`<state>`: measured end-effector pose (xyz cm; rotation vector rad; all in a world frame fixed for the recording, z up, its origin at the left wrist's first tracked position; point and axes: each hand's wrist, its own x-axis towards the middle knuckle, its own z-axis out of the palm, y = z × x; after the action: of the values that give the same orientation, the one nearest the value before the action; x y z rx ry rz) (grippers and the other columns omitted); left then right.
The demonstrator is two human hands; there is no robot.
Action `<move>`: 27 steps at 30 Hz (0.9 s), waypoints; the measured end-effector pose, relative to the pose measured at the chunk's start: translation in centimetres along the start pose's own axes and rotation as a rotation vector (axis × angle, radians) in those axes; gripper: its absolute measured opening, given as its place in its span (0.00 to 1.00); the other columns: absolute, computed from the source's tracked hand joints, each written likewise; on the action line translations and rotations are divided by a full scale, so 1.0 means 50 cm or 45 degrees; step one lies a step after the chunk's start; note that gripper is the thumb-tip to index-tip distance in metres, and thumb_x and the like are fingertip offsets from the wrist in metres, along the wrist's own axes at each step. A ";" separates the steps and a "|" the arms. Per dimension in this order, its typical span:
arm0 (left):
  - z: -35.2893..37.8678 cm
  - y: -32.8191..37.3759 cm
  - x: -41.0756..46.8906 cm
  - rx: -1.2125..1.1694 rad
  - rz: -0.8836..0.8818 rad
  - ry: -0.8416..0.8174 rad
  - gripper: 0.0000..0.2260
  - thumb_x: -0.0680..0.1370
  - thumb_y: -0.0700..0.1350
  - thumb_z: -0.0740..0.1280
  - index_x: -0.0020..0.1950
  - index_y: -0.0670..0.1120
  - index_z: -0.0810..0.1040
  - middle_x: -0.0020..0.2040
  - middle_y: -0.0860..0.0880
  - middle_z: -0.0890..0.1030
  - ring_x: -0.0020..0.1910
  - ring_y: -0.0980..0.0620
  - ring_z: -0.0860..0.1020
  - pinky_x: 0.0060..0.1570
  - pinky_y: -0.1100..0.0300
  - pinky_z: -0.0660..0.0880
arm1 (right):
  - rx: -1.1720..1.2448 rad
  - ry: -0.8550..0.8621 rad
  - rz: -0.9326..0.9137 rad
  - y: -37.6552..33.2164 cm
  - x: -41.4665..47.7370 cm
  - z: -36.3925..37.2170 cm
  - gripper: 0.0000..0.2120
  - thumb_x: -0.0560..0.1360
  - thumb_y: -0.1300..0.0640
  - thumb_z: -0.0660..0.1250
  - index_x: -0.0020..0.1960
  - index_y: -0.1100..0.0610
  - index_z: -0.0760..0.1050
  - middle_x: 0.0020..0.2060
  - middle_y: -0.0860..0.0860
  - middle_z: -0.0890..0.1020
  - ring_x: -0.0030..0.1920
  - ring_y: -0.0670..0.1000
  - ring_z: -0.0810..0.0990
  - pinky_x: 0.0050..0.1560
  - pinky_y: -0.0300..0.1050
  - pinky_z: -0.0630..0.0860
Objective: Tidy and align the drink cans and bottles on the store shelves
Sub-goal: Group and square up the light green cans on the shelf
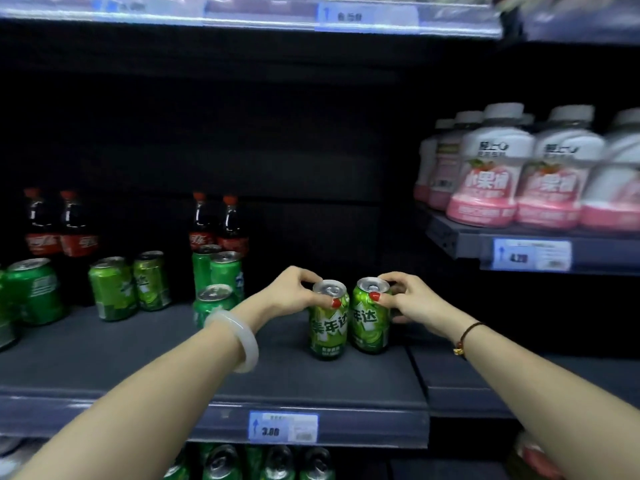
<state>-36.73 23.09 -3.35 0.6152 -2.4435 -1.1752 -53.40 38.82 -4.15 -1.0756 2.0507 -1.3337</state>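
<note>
My left hand [294,289] has its fingers [330,301] clamped around the rim of one green can [329,327], and my right hand [410,299] has its fingers [375,296] clamped the same way on a second green can [370,318]. Both cans stand upright on the dark shelf [277,375], touching side by side, near the right end of this bay and set back from the front edge.

Since I hold each can only by its top, a sideways push could tip it rather than slide it. Pressed together, one can may also drag the other round and turn its label off front. The right can stands beside the seam where the next shelf panel begins, so its base could catch there. My left forearm, with its pale bangle [242,337], lies close to the can at the front of the nearby cluster [214,299], and a careless swing would knock it.

The held cans show large white Chinese characters; I read 美年达 on the left one. The price tag [283,428] below reads 3.00. Far left, the cola bottles [41,226] have red labels, blurred. The pink and white bottles [491,168] at upper right show 水果 in big letters, and their tag [531,254] seems to read 4.20.
</note>
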 end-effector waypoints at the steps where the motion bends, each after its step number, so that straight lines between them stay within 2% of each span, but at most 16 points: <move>1: 0.011 0.000 0.008 -0.011 -0.016 -0.010 0.10 0.66 0.49 0.77 0.45 0.51 0.82 0.39 0.56 0.82 0.34 0.63 0.79 0.29 0.71 0.71 | 0.006 0.018 0.015 0.008 -0.003 -0.011 0.14 0.74 0.60 0.68 0.59 0.53 0.74 0.51 0.54 0.80 0.51 0.50 0.79 0.54 0.55 0.77; 3: 0.031 0.000 0.023 -0.042 -0.030 -0.040 0.11 0.67 0.49 0.77 0.48 0.50 0.82 0.42 0.54 0.82 0.39 0.59 0.80 0.30 0.66 0.74 | 0.015 0.046 0.045 0.024 -0.007 -0.025 0.17 0.74 0.59 0.68 0.61 0.52 0.72 0.54 0.52 0.79 0.55 0.51 0.79 0.54 0.53 0.77; 6: 0.047 -0.002 0.042 -0.116 -0.039 -0.043 0.12 0.68 0.47 0.77 0.48 0.47 0.82 0.42 0.51 0.83 0.39 0.58 0.81 0.32 0.63 0.77 | 0.052 0.065 0.063 0.042 -0.003 -0.032 0.18 0.74 0.59 0.68 0.63 0.52 0.71 0.56 0.51 0.79 0.55 0.50 0.78 0.51 0.50 0.78; 9: 0.055 -0.010 0.057 -0.177 -0.071 -0.014 0.08 0.68 0.46 0.77 0.44 0.50 0.81 0.45 0.49 0.83 0.46 0.52 0.82 0.43 0.54 0.81 | 0.078 0.055 0.067 0.048 0.011 -0.028 0.20 0.75 0.59 0.67 0.64 0.50 0.69 0.59 0.50 0.77 0.57 0.50 0.77 0.48 0.46 0.77; 11: 0.061 -0.016 0.067 -0.198 -0.075 0.007 0.08 0.68 0.46 0.76 0.42 0.54 0.79 0.45 0.50 0.82 0.47 0.50 0.82 0.46 0.51 0.80 | 0.110 0.059 0.069 0.050 0.022 -0.021 0.21 0.75 0.59 0.67 0.66 0.51 0.68 0.61 0.50 0.75 0.58 0.50 0.76 0.50 0.46 0.76; 13: 0.067 -0.020 0.074 -0.231 -0.081 0.016 0.09 0.69 0.45 0.76 0.44 0.53 0.79 0.45 0.50 0.82 0.46 0.51 0.81 0.43 0.53 0.81 | 0.129 0.078 0.069 0.050 0.033 -0.013 0.22 0.75 0.59 0.67 0.67 0.51 0.68 0.60 0.50 0.74 0.56 0.50 0.75 0.51 0.46 0.76; 16: 0.071 -0.025 0.083 -0.275 -0.095 0.018 0.16 0.70 0.44 0.75 0.57 0.45 0.79 0.49 0.48 0.81 0.45 0.53 0.80 0.33 0.64 0.76 | 0.126 0.096 0.066 0.052 0.044 -0.010 0.22 0.75 0.59 0.67 0.68 0.51 0.68 0.59 0.49 0.73 0.55 0.48 0.74 0.51 0.45 0.75; 18: 0.072 -0.028 0.083 -0.280 -0.101 0.026 0.19 0.70 0.44 0.75 0.59 0.43 0.77 0.48 0.49 0.81 0.44 0.55 0.80 0.29 0.67 0.73 | 0.126 0.074 0.064 0.055 0.048 -0.011 0.22 0.75 0.59 0.67 0.67 0.51 0.69 0.63 0.50 0.72 0.58 0.49 0.73 0.51 0.45 0.75; 20: 0.076 -0.029 0.085 -0.312 -0.127 0.035 0.19 0.71 0.43 0.75 0.60 0.43 0.76 0.46 0.51 0.80 0.42 0.57 0.79 0.27 0.69 0.73 | 0.128 0.061 0.058 0.058 0.048 -0.011 0.24 0.75 0.59 0.67 0.69 0.51 0.67 0.67 0.53 0.71 0.64 0.51 0.72 0.54 0.45 0.75; 22: 0.078 -0.028 0.084 -0.330 -0.172 0.038 0.19 0.71 0.44 0.75 0.59 0.43 0.75 0.45 0.52 0.80 0.41 0.57 0.79 0.28 0.68 0.74 | 0.057 0.079 0.046 0.060 0.047 -0.011 0.27 0.75 0.58 0.68 0.72 0.53 0.64 0.70 0.56 0.68 0.69 0.53 0.68 0.64 0.50 0.72; 24: 0.076 -0.031 0.081 -0.250 -0.236 0.010 0.16 0.70 0.46 0.75 0.54 0.45 0.75 0.44 0.51 0.80 0.42 0.55 0.79 0.32 0.65 0.76 | -0.077 0.097 0.042 0.060 0.046 -0.015 0.30 0.75 0.54 0.68 0.73 0.54 0.61 0.70 0.56 0.68 0.70 0.54 0.67 0.67 0.51 0.69; 26: 0.068 -0.038 0.070 -0.079 -0.293 -0.082 0.12 0.70 0.47 0.75 0.47 0.46 0.75 0.42 0.50 0.80 0.41 0.54 0.79 0.34 0.63 0.76 | -0.236 0.094 0.064 0.059 0.040 -0.021 0.29 0.74 0.51 0.69 0.71 0.57 0.64 0.66 0.56 0.73 0.64 0.53 0.73 0.61 0.45 0.71; 27: 0.062 -0.042 0.062 0.009 -0.314 -0.135 0.11 0.69 0.47 0.75 0.43 0.46 0.76 0.39 0.50 0.80 0.37 0.54 0.78 0.31 0.65 0.74 | -0.316 0.082 0.070 0.059 0.036 -0.025 0.26 0.73 0.50 0.69 0.67 0.58 0.68 0.63 0.56 0.75 0.59 0.51 0.75 0.56 0.42 0.72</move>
<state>-40.41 22.27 -6.45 0.8989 -2.5143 -1.3239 -56.41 38.67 -6.23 -1.0810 2.3233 -1.1217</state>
